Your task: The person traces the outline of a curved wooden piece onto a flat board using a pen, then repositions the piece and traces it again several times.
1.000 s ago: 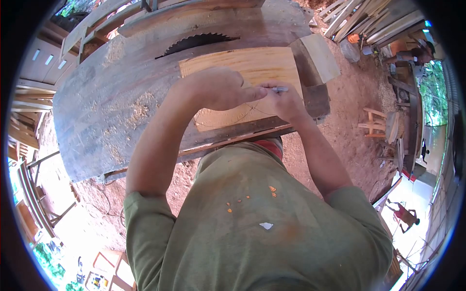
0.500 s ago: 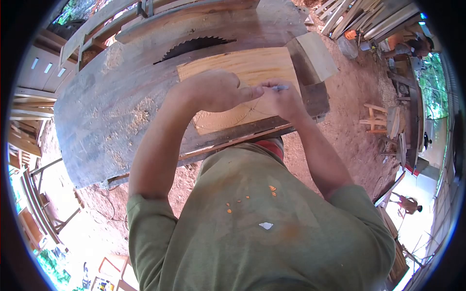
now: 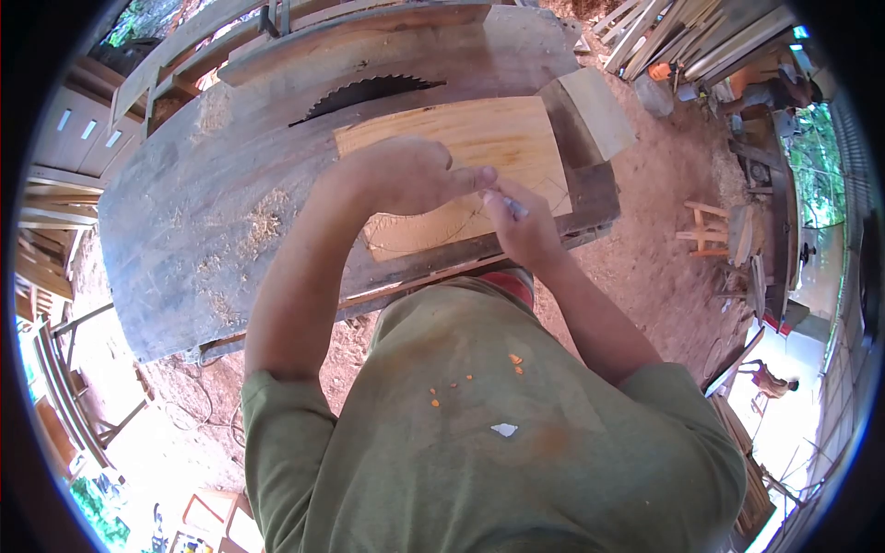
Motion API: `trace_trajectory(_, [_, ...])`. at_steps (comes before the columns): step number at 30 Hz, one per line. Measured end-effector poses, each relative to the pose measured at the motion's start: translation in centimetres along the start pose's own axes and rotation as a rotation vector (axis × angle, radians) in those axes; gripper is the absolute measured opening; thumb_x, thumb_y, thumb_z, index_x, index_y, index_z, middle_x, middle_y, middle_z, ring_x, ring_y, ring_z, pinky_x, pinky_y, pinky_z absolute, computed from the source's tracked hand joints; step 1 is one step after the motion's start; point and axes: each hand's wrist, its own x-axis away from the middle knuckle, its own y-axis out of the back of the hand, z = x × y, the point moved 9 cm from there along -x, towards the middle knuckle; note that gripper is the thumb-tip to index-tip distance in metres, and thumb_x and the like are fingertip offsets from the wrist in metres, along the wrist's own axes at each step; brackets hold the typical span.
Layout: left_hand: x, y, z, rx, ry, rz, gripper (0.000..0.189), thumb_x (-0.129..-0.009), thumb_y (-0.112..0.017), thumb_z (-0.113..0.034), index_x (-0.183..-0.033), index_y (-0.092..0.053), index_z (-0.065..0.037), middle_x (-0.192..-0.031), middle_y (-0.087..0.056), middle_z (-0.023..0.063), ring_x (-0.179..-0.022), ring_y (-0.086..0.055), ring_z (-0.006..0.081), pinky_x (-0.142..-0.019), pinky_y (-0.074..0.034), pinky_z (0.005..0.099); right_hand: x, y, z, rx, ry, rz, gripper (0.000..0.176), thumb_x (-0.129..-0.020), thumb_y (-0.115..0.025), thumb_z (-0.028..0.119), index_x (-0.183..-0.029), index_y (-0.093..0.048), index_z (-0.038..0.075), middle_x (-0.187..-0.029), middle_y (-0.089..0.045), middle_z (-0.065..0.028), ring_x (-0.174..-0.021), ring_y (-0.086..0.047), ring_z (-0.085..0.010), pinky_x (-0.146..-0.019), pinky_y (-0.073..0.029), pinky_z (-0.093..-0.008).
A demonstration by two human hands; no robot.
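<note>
- Grips a slim pen (image 3: pixel 518 211) in the right hand (image 3: pixel 499 195), closed around it over the right half of a pale wooden board (image 3: pixel 479 129).
- Reaches in from the left with the left hand (image 3: pixel 398 175), fingers curled and thumb pointing across to the right fingertips; cannot tell from above whether anything is pinched under it.
- Rests flat, in the case of the board, on a broad dark worktable (image 3: pixel 166 249), close to the near rim, with just a narrow dark strip between.
- Along the far side of the board, a bare band of tabletop, then a toothed saw blade (image 3: pixel 369 94) rising through the surface, well apart from both hands.
- Beyond the blade, a long timber (image 3: pixel 355 41) laid across the far part of the table.
- At the right end of the board, little open surface: a pale flat piece (image 3: pixel 599 111) just beside, over darker wood.
- To the left, the widest room on the table, strewn with wood shavings (image 3: pixel 263 221).
- Close behind the near rim, a green shirt (image 3: pixel 498 396), leaving a tight gap there.
- On the board, thin curved and crossing lines, partly hidden under the hands.
- Past the table on the right, reddish ground (image 3: pixel 645 249), a small wooden frame (image 3: pixel 706 230) and stacked lumber (image 3: pixel 659 37).
- Farther off on the right, one person (image 3: pixel 779 92) near the top and another person (image 3: pixel 771 382) lower down.
</note>
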Motion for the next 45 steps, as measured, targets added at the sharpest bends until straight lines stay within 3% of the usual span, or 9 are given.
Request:
trace_trajectory(2, [0.1, 0.1, 0.0, 0.01, 0.019, 0.008, 0.099, -0.099, -0.041, -0.083, -0.09, -0.074, 0.01, -0.091, -0.071, 0.0328, -0.093, -0.07, 0.0452, -0.085, -0.053, 0.0526, 0.5, -1.0, 1.3, 0.083, 0.113, 0.062, 0.024, -0.101, -0.062, 0.013, -0.115, -0.07, -0.004, -0.088, -0.07, -0.0238, -0.081, -0.07, -0.0391, -0.074, -0.055, -0.042])
trace_trajectory(5, [-0.2, -0.2, 0.5, -0.007, 0.013, -0.037, 0.099, -0.099, -0.041, -0.083, -0.089, -0.073, 0.01, -0.09, -0.071, 0.0326, -0.092, -0.07, 0.0452, -0.084, -0.053, 0.0523, 0.9, -1.6, 2.5, 0.129, 0.211, 0.041, 0.022, -0.1, -0.061, 0.012, -0.114, -0.068, -0.004, -0.089, -0.068, -0.0261, -0.087, -0.067, -0.0465, -0.076, -0.053, -0.05])
trace_trajectory(8, [-0.1, -0.4, 0.5, 0.004, 0.024, -0.033, 0.099, -0.098, -0.042, -0.083, -0.088, -0.073, 0.01, -0.091, -0.071, 0.0329, -0.092, -0.07, 0.0453, -0.085, -0.053, 0.0521, 1.3, -2.4, 2.5, 0.233, 0.249, 0.069, 0.024, -0.099, -0.063, 0.014, -0.117, -0.066, -0.003, -0.094, -0.068, -0.0266, -0.091, -0.066, -0.0468, -0.08, -0.052, -0.0545])
trace_trajectory(15, [-0.1, -0.4, 0.4, 0.003, 0.031, -0.026, 0.1, -0.098, -0.042, -0.084, -0.089, -0.073, 0.01, -0.092, -0.071, 0.0326, -0.092, -0.071, 0.0441, -0.085, -0.053, 0.0519, 3.1, -3.8, 3.7, 0.336, 0.381, 0.072, 0.026, -0.1, -0.064, 0.015, -0.119, -0.064, -0.003, -0.093, -0.068, -0.0252, -0.089, -0.065, -0.0466, -0.079, -0.051, -0.0549])
trace_trajectory(24, [0.7, -0.1, -0.1, 0.054, 0.018, -0.01, 0.099, -0.098, -0.043, -0.084, -0.097, -0.074, 0.01, -0.096, -0.073, 0.0307, -0.093, -0.071, 0.0423, -0.083, -0.053, 0.05, 1.6, -3.2, 2.6, 0.39, 0.222, 0.092, 0.024, -0.101, -0.064, 0.013, -0.118, -0.064, -0.003, -0.096, -0.068, -0.0249, -0.092, -0.065, -0.0451, -0.081, -0.051, -0.0539])
trace_trajectory(29, [0.7, -0.1, -0.1, 0.036, 0.005, -0.003, 0.099, -0.099, -0.041, -0.082, -0.103, -0.075, 0.011, -0.104, -0.073, 0.0334, -0.104, -0.071, 0.0453, -0.092, -0.053, 0.0517, 2.6, -3.4, 2.3, 0.258, 0.281, 0.058, 0.024, -0.102, -0.063, 0.014, -0.12, -0.064, -0.001, -0.094, -0.068, -0.023, -0.09, -0.065, -0.0446, -0.08, -0.05, -0.0546])
trace_trajectory(36, [0.7, -0.1, -0.4, 0.019, 0.011, 0.023, 0.1, -0.099, -0.04, -0.082, -0.105, -0.075, 0.012, -0.108, -0.073, 0.034, -0.109, -0.07, 0.0468, -0.097, -0.052, 0.0524, 2.1, -3.5, 3.2, 0.335, 0.267, 0.081, 0.027, -0.102, -0.063, 0.015, -0.124, -0.063, 0.0, -0.095, -0.068, -0.0219, -0.089, -0.064, -0.0444, -0.082, -0.051, -0.0539])
trace_trajectory(42, [0.8, 0.0, -0.3, 0.031, 0.037, 0.033, 0.1, -0.099, -0.039, -0.082, -0.103, -0.076, 0.011, -0.108, -0.073, 0.0332, -0.109, -0.07, 0.0466, -0.097, -0.052, 0.0522, 4.6, -7.0, 5.1, 0.249, 0.3, 0.246, 0.025, -0.101, -0.063, 0.008, -0.124, -0.063, -0.002, -0.106, -0.069, -0.0212, -0.099, -0.066, -0.0433, -0.088, -0.053, -0.0511])
trace_trajectory(45, [1.1, -0.2, -0.2, 0.027, 0.048, 0.082, 0.101, -0.098, -0.039, -0.083, -0.108, -0.076, 0.01, -0.113, -0.073, 0.0331, -0.112, -0.069, 0.0463, -0.099, -0.052, 0.0516, 4.2, -7.6, 5.9, 0.052, 0.403, 0.313, 0.029, -0.101, -0.064, 0.007, -0.129, -0.063, 0.0, -0.109, -0.07, -0.0215, -0.103, -0.067, -0.0424, -0.09, -0.053, -0.0503])
